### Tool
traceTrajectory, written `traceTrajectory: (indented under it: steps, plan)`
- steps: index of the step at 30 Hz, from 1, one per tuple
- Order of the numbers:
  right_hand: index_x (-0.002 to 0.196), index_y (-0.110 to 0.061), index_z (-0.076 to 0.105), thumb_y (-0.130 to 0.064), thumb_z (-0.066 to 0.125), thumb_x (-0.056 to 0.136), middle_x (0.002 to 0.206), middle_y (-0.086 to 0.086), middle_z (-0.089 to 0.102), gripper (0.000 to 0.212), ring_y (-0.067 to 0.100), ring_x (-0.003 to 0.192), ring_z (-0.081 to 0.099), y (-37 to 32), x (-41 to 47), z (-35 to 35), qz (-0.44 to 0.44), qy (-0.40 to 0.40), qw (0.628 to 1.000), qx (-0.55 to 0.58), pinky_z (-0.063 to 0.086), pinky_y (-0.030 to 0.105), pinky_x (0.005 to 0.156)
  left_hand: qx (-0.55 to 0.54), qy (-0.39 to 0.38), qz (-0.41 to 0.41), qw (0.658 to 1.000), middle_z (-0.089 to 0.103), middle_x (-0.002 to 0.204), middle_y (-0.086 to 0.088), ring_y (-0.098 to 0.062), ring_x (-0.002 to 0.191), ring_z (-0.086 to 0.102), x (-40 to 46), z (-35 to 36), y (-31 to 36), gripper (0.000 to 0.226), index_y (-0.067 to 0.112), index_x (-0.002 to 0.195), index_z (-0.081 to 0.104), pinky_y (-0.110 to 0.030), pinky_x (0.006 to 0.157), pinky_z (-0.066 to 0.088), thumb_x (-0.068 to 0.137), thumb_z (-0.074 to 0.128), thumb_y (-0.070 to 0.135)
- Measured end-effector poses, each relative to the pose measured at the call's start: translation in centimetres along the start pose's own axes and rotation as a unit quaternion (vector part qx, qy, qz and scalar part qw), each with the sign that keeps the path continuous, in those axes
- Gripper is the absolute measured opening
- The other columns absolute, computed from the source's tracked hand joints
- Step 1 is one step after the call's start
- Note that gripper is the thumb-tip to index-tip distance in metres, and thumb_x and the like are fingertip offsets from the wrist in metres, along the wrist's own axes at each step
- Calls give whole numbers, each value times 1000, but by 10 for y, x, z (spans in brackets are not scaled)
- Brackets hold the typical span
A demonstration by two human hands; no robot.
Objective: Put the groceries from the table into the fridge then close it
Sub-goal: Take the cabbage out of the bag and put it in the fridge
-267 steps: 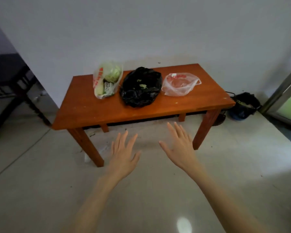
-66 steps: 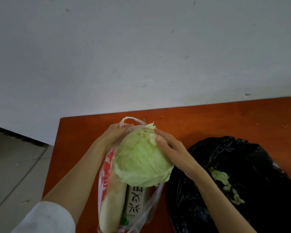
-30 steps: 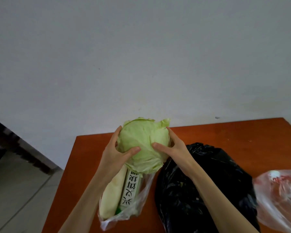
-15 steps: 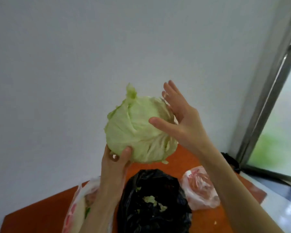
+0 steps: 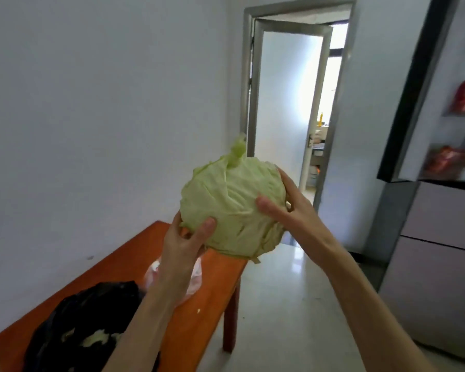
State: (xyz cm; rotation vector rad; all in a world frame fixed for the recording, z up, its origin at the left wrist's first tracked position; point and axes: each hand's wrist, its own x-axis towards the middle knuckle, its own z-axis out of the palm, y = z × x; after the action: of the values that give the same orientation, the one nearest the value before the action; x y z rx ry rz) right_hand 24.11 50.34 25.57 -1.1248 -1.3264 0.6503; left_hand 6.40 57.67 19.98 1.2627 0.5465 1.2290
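Your two hands, left (image 5: 184, 244) and right (image 5: 289, 210), carry the cabbage (image 5: 232, 208) in open air above the far end of the table (image 5: 199, 312). To your right the fridge (image 5: 438, 237) stands with its upper door (image 5: 414, 84) swung open; the dark door edge juts out between the cabbage and the lit shelves. Bare floor (image 5: 287, 304) lies between table and fridge. The black bag (image 5: 83, 328) and clear bag (image 5: 192, 280) sit low on the table, below the cabbage.
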Motion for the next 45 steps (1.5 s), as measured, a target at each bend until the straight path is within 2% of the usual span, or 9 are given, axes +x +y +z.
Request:
traceTrajectory:
  steps: [5,9,11,15,20,28,32,38,45]
  plan:
    - [138,-41,28,-48,75,58,122,-20,50,93,-2,107,58,6,-48,-137,3,62,998,-21,54,21,82,38,-88,21,995,66,108,5,-8,92,67,16,134,-27,78,28,114,56,-24,67,56,43,76,53]
    - [134,-45,35,-65,79,48,131,-8,52,99,19,118,56,20,-88,-239,4,148,989,11,52,46,91,76,-160,32,984,62,110,5,-10,95,64,23,245,-53,90,25,123,52,-21,64,56,42,72,59]
    - [135,-40,37,-60,82,50,133,0,53,98,25,118,56,27,-109,-284,7,183,982,43,52,45,89,85,-197,7,977,58,116,-1,-16,100,62,22,297,-68,92,25,125,51,-29,72,58,45,78,61]
    - [136,-31,39,-48,84,56,131,4,56,93,25,116,58,41,-151,-363,30,229,970,82,54,39,85,65,-263,-44,962,62,103,6,-4,86,62,11,388,-107,63,33,107,55,-14,58,52,53,82,50]
    - [137,-33,40,-38,77,65,131,0,58,81,22,116,59,76,-194,-445,71,315,944,74,51,44,90,66,-305,-97,945,65,105,5,-10,95,63,5,475,-173,60,30,113,57,-22,68,53,59,79,45]
    - [136,-29,44,-49,85,55,126,1,61,93,23,112,61,131,-188,-601,95,371,923,45,50,45,91,65,-346,-117,929,67,91,13,6,71,65,46,623,-269,28,36,94,60,-12,54,50,70,75,35]
    - [142,-26,31,-47,86,53,131,6,56,107,23,106,64,145,-141,-694,101,405,908,39,53,46,87,53,-346,-103,931,67,98,12,2,79,64,104,708,-294,42,26,113,61,-12,54,49,74,71,35]
    - [134,-23,40,-36,68,65,122,0,59,75,16,98,66,140,-84,-812,84,424,902,14,57,41,78,29,-346,-80,934,68,108,4,-8,91,66,174,823,-315,63,23,119,61,-13,55,50,61,72,46]
    - [135,-22,45,-39,66,68,122,1,62,72,18,103,65,163,-35,-935,62,402,914,-7,56,41,81,20,-333,-78,939,69,96,9,3,75,67,232,935,-351,43,24,109,63,-12,54,49,69,71,37]
